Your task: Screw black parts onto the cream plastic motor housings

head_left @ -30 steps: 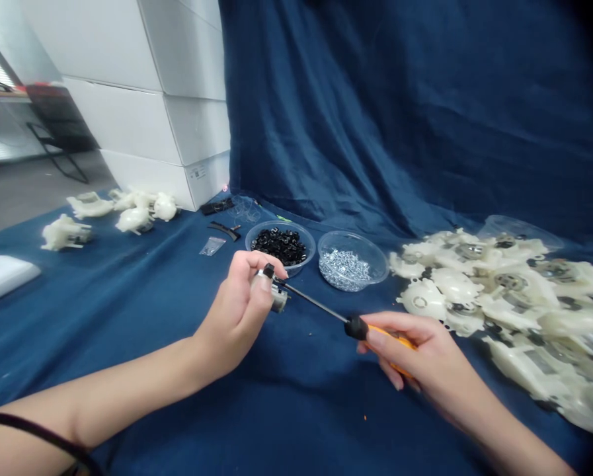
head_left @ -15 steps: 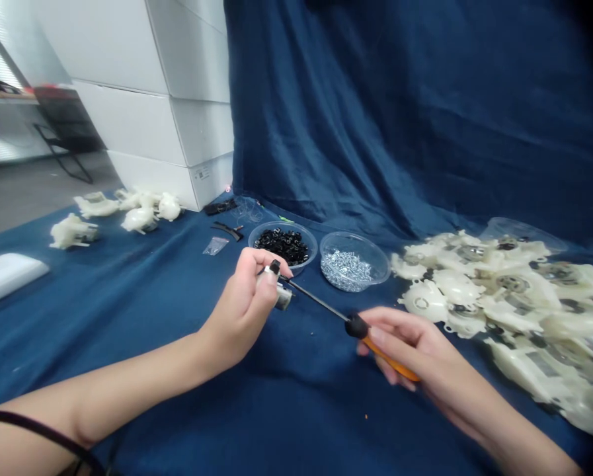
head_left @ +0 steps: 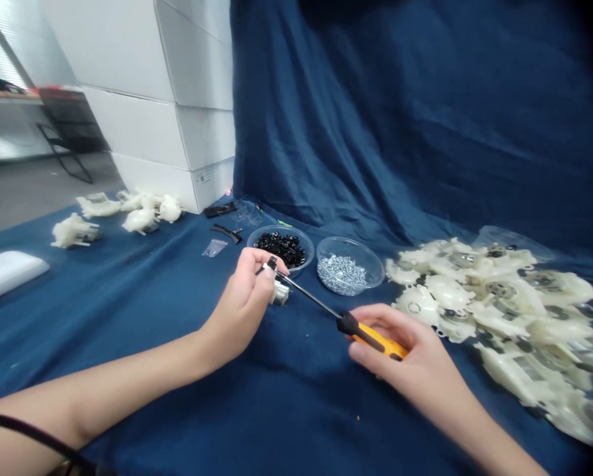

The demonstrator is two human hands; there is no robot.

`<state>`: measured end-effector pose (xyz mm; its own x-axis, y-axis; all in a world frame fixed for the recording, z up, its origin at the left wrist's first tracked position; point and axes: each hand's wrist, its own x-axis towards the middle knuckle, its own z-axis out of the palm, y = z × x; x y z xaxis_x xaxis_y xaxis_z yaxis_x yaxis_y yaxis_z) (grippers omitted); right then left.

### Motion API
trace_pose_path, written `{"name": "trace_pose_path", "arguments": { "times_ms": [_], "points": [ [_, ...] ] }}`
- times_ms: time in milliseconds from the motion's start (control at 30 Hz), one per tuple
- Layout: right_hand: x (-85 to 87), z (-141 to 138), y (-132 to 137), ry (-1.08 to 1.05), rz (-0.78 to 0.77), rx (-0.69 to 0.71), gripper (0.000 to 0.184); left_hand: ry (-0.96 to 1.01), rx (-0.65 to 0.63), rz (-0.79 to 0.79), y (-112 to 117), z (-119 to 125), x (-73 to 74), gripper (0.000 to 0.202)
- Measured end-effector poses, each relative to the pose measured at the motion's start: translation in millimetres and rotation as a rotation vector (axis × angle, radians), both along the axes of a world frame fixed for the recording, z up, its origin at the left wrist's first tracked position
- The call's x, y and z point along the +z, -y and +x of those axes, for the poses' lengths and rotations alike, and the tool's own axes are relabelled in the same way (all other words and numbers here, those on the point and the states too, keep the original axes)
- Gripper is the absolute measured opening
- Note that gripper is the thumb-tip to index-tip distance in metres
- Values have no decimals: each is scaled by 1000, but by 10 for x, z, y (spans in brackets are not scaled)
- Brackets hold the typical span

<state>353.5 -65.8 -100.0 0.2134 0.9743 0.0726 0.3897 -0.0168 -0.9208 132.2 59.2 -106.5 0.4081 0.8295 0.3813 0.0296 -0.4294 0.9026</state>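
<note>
The left hand (head_left: 241,297) is curled, with thumb and fingers closed together on a small metal motor (head_left: 279,293), which shows just past the fingertips. A small black part (head_left: 272,263) sits at the top of the grip, though the fingers hide how it joins the motor. The right hand (head_left: 405,357) is wrapped around the orange-and-black handle of a screwdriver (head_left: 378,339), its fingers closed and its thin steel shaft (head_left: 311,295) slanting up and left. The shaft's tip reaches the left hand's grip, but exactly what it touches is too small to tell.

Both forearms come in from the bottom corners over a dark blue cloth (head_left: 296,423), which lies open below and between the hands. Just beyond the left hand, a clear bowl of black parts (head_left: 281,250) stands beside a clear bowl of silver screws (head_left: 348,268). The right hand is just beside a large heap of white plastic housings (head_left: 504,317) at the right of the frame. More white housings (head_left: 142,217) lie at the upper left, near stacked white boxes (head_left: 152,112). A blue curtain (head_left: 375,119) hangs behind.
</note>
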Motion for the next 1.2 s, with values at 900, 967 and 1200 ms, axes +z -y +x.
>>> {"name": "trace_pose_path", "arguments": {
  "times_ms": [900, 967, 1200],
  "points": [
    [137, 253, -29, -326, -362, 232, 46, 47, 42, 245, -62, -74, 95, 9],
    [156, 361, -32, 33, -192, 123, 40, 126, 96, 208, -91, -94, 181, 9],
    [18, 460, -108, 748, -4, 217, 14, 327, -506, -560, -2, -120, 469, 20]
  ]
}}
